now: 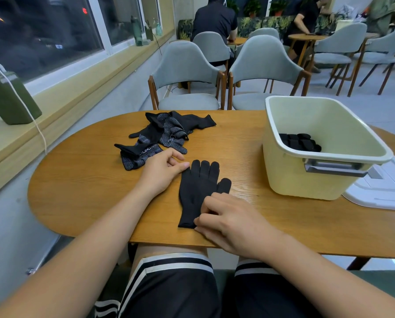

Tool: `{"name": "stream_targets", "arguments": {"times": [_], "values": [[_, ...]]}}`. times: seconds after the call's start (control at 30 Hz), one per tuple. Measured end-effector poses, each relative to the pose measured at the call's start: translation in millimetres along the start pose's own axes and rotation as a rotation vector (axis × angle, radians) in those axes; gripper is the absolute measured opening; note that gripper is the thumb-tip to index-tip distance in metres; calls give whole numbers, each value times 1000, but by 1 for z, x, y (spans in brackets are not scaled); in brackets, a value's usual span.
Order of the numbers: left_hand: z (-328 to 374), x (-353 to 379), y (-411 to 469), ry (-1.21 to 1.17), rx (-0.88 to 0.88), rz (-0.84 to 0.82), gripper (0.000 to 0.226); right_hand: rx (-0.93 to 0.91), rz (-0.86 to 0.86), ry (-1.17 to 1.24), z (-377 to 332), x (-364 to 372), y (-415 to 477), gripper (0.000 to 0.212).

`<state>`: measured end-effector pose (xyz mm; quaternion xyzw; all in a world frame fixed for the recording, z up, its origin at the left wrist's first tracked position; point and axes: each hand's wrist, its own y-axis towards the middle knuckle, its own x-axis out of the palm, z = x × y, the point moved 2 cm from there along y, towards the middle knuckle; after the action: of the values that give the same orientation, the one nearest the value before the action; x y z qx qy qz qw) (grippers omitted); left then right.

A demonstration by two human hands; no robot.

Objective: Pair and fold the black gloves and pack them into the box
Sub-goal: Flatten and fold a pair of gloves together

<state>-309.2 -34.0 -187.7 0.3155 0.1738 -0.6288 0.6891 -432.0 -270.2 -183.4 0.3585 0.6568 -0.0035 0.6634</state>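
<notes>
A black glove (197, 189) lies flat on the wooden table (81, 184), fingers pointing away from me. My right hand (228, 221) pinches its cuff at the near end. My left hand (162, 173) rests beside the glove's fingertips, thumb touching the little-finger edge, fingers loosely curled and holding nothing. A loose pile of black gloves with dotted palms (159, 136) lies further back on the left. The cream plastic box (316, 180) stands at the right, and a folded black glove pair (299, 141) lies inside it.
A white lid (384, 191) lies on the table right of the box. Grey chairs (187, 74) stand behind the table. A green device with a white cable (10, 99) sits on the window sill at the left. People are at tables in the background.
</notes>
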Motion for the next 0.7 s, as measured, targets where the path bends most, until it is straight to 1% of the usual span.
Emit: {"name": "stream_targets", "arguments": {"times": [0.13,0.23,0.37,0.57,0.63,0.7], "values": [[1,-1,-1,27,22,24,6,48,24,-34,14,-6,-1,17],[2,-1,-1,79,62,28,8,67,9,-21,17,-8,-4,10],[5,3,4,141,81,42,11,83,-2,15,15,-4,-5,13],[10,14,17,267,122,38,22,108,31,64,15,-3,-6,11],[12,15,22,266,91,17,19,111,33,78,16,-4,-7,11],[13,14,26,233,54,7,9,100,33,84,17,-5,-8,9]]}}
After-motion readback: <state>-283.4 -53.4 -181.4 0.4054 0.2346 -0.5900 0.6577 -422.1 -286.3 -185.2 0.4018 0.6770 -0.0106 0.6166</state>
